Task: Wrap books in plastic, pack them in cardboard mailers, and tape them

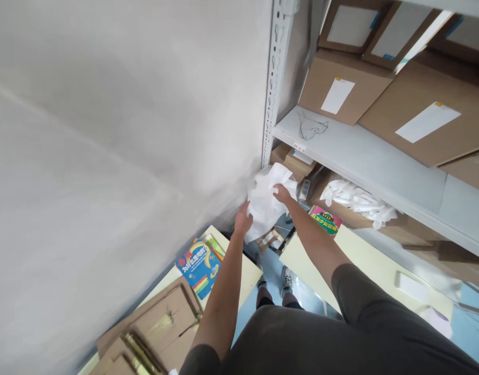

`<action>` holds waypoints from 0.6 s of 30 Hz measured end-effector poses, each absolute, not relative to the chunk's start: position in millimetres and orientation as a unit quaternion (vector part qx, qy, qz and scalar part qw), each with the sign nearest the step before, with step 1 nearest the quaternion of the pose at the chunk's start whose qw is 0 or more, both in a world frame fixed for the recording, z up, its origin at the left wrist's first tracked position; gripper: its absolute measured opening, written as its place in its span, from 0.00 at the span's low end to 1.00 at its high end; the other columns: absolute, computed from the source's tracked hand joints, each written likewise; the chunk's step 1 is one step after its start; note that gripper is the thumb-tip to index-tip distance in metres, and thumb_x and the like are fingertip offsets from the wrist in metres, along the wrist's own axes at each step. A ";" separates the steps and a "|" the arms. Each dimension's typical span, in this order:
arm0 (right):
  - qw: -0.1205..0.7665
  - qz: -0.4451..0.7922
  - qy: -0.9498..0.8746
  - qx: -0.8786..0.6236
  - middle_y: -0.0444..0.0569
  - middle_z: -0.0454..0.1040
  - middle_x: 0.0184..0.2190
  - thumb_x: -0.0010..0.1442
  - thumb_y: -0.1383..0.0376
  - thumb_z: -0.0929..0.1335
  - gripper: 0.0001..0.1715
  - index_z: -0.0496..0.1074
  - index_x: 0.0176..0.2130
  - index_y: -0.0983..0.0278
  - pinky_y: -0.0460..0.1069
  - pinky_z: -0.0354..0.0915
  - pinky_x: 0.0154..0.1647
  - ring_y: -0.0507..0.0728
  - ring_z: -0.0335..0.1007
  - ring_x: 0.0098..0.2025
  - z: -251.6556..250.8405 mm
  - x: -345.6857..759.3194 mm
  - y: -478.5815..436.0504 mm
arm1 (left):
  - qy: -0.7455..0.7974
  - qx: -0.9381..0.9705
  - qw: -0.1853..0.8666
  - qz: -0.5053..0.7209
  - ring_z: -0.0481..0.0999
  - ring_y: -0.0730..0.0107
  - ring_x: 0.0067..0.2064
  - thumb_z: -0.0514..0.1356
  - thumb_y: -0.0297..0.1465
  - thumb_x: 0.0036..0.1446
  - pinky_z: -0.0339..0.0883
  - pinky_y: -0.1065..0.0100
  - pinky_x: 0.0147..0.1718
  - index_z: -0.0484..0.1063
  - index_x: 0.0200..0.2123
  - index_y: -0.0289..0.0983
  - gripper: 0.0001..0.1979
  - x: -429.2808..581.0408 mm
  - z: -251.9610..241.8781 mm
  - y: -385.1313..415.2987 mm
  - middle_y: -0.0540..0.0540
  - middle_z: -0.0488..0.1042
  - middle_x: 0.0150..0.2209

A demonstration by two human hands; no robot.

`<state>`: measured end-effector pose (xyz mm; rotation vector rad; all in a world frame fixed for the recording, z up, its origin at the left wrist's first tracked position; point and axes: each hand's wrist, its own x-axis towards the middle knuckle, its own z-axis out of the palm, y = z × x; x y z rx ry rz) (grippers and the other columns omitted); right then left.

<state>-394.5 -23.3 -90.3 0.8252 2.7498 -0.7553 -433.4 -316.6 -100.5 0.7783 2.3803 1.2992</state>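
Crumpled white sheets (265, 200), thin like paper or plastic, hang between my two hands in the corner by the wall and the shelf post. My left hand (243, 219) is closed on their left edge. On the upper right side, my right hand (281, 194) pinches the same white material. Both arms stretch forward, and the lower part of the material hangs over the gap between two pale tables. Exact fingertip contact is small and partly hidden.
The left table (249, 271) bears a blue book (200, 268) and flattened cardboard (157, 323). A pink and green book (326, 221) lies on the right table (364, 260). Metal shelving (360, 151) at right holds cardboard boxes (344, 86) and white bundles (356, 200).
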 end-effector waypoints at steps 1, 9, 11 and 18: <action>0.094 -0.268 0.917 0.281 0.60 0.74 0.67 0.64 0.69 0.70 0.29 0.76 0.64 0.67 0.51 0.62 0.70 0.64 0.69 0.69 -97.0 -396.8 -19.0 | 0.830 0.277 0.162 0.456 0.66 0.48 0.74 0.60 0.24 0.60 0.58 0.46 0.75 0.68 0.71 0.39 0.35 -435.2 -102.4 -305.7 0.37 0.70 0.71; 0.086 -0.343 0.852 0.387 0.62 0.78 0.64 0.64 0.61 0.72 0.36 0.72 0.67 0.68 0.56 0.67 0.67 0.69 0.73 0.67 -123.2 -401.3 -5.9 | 0.835 0.228 0.194 0.462 0.65 0.44 0.74 0.64 0.29 0.61 0.58 0.45 0.74 0.71 0.68 0.37 0.31 -424.2 -126.5 -264.6 0.33 0.71 0.69; 0.061 -0.356 0.849 0.385 0.60 0.78 0.64 0.62 0.62 0.73 0.33 0.74 0.64 0.66 0.56 0.66 0.68 0.68 0.73 0.67 -123.1 -399.2 -7.1 | 0.835 0.186 0.206 0.474 0.68 0.42 0.72 0.67 0.31 0.60 0.64 0.43 0.70 0.72 0.65 0.37 0.29 -419.5 -133.0 -262.1 0.32 0.72 0.66; -0.068 -0.350 0.815 0.457 0.57 0.80 0.54 0.58 0.56 0.73 0.31 0.70 0.59 0.61 0.59 0.73 0.58 0.67 0.80 0.51 -122.3 -366.2 -21.4 | 0.790 0.084 0.214 0.569 0.80 0.54 0.53 0.70 0.30 0.56 0.80 0.51 0.53 0.71 0.61 0.38 0.29 -414.8 -133.8 -249.3 0.36 0.77 0.54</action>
